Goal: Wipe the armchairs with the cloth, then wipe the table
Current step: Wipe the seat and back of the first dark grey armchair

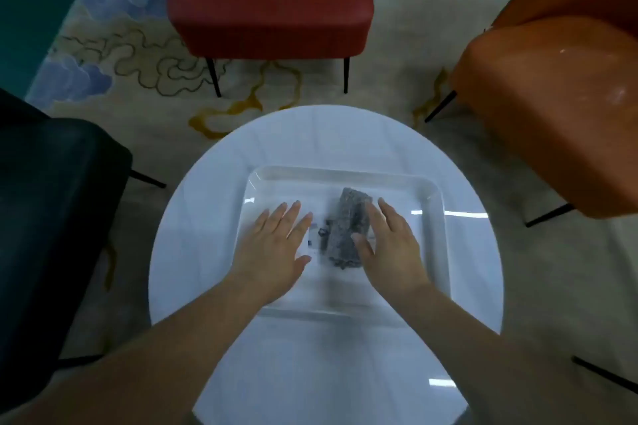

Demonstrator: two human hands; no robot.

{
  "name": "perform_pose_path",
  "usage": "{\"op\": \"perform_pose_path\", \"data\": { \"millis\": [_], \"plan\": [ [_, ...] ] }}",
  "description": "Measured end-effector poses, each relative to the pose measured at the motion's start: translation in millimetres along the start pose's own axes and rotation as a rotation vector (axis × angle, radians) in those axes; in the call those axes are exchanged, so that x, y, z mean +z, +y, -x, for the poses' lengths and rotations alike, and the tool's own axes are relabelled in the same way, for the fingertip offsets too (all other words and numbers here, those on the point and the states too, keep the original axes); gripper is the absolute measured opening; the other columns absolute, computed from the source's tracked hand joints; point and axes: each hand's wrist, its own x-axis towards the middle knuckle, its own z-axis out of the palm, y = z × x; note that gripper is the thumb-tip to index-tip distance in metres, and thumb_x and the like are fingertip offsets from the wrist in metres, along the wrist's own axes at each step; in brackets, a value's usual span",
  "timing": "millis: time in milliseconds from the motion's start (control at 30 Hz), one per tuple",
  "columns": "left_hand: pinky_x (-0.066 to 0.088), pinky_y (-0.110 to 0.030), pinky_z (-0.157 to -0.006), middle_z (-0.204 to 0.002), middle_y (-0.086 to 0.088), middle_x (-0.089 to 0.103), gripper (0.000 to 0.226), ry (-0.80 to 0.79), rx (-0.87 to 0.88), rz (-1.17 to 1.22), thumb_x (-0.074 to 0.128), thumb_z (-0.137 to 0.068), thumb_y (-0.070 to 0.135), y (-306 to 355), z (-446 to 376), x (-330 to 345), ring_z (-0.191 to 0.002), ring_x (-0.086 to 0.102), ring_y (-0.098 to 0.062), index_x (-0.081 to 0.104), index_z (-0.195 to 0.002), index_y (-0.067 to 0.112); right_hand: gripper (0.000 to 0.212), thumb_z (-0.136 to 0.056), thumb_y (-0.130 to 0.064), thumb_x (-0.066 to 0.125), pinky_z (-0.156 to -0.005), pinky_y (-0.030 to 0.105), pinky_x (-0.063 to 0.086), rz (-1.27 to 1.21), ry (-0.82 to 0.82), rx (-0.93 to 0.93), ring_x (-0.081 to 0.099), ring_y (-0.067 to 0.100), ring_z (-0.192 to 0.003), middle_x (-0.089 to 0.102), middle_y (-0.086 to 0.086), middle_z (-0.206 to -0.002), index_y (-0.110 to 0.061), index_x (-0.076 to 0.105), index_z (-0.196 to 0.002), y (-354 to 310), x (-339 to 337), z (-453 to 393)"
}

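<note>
Folded grey speckled cloth (348, 228) lies in the shallow white rectangular tray (435, 203) on the round glossy white bench (345, 128). Both hands flat, fingers straight, gripping nothing: left hand (276, 248) over the tray beside the cloth, right hand (390, 245) at the cloth's right edge, contact uncertain. Risks: tray may slide on the slick bench if the cloth is dragged rather than lifted; a one-corner pickup would unfold it. White specks on the red upholstered armchair (272, 0) and marks on the orange leather-look armchair (559, 107) could smear.
</note>
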Motion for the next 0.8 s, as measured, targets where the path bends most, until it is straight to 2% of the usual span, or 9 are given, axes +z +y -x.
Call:
{"op": "perform_pose_path", "data": {
  "millis": [67,167,267,333,433,500,600,700,800],
  "plan": [
    [-0.006,-0.038,-0.118,-0.160,-0.003,-0.014,0.071,0.009,-0.005,-0.004,0.022,-0.096,0.056,-2,-6,11,-0.147,-0.010,-0.021,-0.011,-0.151,0.024,0.054,-0.096,-0.045,0.044,-0.112,0.040,0.028,-0.001,0.096,0.034,0.026,0.025,-0.137,0.025,0.005,-0.153,-0.031,0.030,-0.146,-2,11,-6],
    [-0.007,-0.037,-0.117,-0.160,-0.003,-0.013,0.071,0.079,0.013,-0.003,0.019,-0.095,0.057,-4,-11,28,-0.147,-0.008,-0.020,-0.009,-0.151,0.026,0.054,-0.092,-0.051,0.044,-0.100,0.040,0.038,0.004,0.193,0.066,0.037,0.026,-0.118,0.033,0.007,-0.137,-0.034,0.036,-0.142,-8,29,-11],
    [-0.006,-0.037,-0.118,-0.160,-0.001,-0.013,0.071,0.102,0.030,-0.001,0.012,-0.092,0.059,-7,-13,31,-0.147,-0.008,-0.019,-0.010,-0.151,0.027,0.065,-0.086,-0.062,0.041,-0.091,0.033,0.039,0.015,0.197,0.098,0.033,0.020,-0.104,0.031,0.005,-0.123,-0.037,0.028,-0.145,-16,42,-19],
    [-0.006,-0.037,-0.118,-0.159,-0.001,-0.014,0.071,0.103,0.036,0.020,0.010,-0.090,0.060,-8,-14,32,-0.147,-0.009,-0.019,-0.009,-0.151,0.027,0.071,-0.085,-0.062,0.046,-0.089,0.031,0.038,0.020,0.180,0.121,0.032,0.018,-0.098,0.031,0.004,-0.116,-0.038,0.022,-0.147,-22,49,-24],
    [-0.005,-0.037,-0.118,-0.160,-0.001,-0.014,0.071,0.105,0.038,0.042,0.018,-0.093,0.058,-9,-14,31,-0.147,-0.009,-0.019,-0.006,-0.152,0.027,0.074,-0.085,-0.050,0.058,-0.088,0.031,0.041,-0.048,0.144,0.150,0.035,0.018,-0.093,0.032,0.002,-0.109,-0.041,0.017,-0.147,-26,51,-32],
    [-0.006,-0.036,-0.118,-0.160,0.000,-0.014,0.070,0.096,0.043,0.031,0.023,-0.095,0.056,-11,-14,30,-0.147,-0.009,-0.018,-0.005,-0.152,0.026,0.073,-0.086,-0.041,0.061,-0.088,0.036,0.048,-0.094,0.094,0.171,0.042,0.021,-0.094,0.033,0.002,-0.106,-0.041,0.018,-0.146,-26,46,-39],
    [-0.008,-0.036,-0.116,-0.160,-0.001,-0.010,0.069,0.084,0.035,0.012,0.025,-0.096,0.054,-16,-14,22,-0.147,-0.006,-0.019,0.000,-0.153,0.024,0.067,-0.087,-0.030,0.063,-0.073,0.043,0.057,-0.245,0.011,0.216,0.055,0.026,-0.087,0.037,0.003,-0.107,-0.044,0.025,-0.141,-26,33,-45],
    [-0.006,-0.037,-0.117,-0.161,0.000,-0.007,0.068,0.090,-0.002,0.024,0.028,-0.097,0.052,-25,-9,5,-0.147,-0.006,-0.020,0.003,-0.153,0.023,0.065,-0.085,-0.022,0.065,-0.045,0.032,0.056,-0.446,-0.012,0.212,0.063,0.029,-0.067,0.040,0.002,-0.106,-0.048,0.031,-0.134,-27,18,-42],
    [-0.009,-0.036,-0.115,-0.161,0.001,-0.009,0.067,0.109,-0.059,0.032,0.027,-0.097,0.052,-34,5,-12,-0.147,-0.008,-0.019,0.001,-0.153,0.025,0.067,-0.085,-0.019,0.065,-0.039,0.023,0.051,-0.449,-0.024,0.090,0.063,0.024,-0.061,0.040,0.000,-0.106,-0.050,0.030,-0.132,-38,1,-35]
  ]
}}
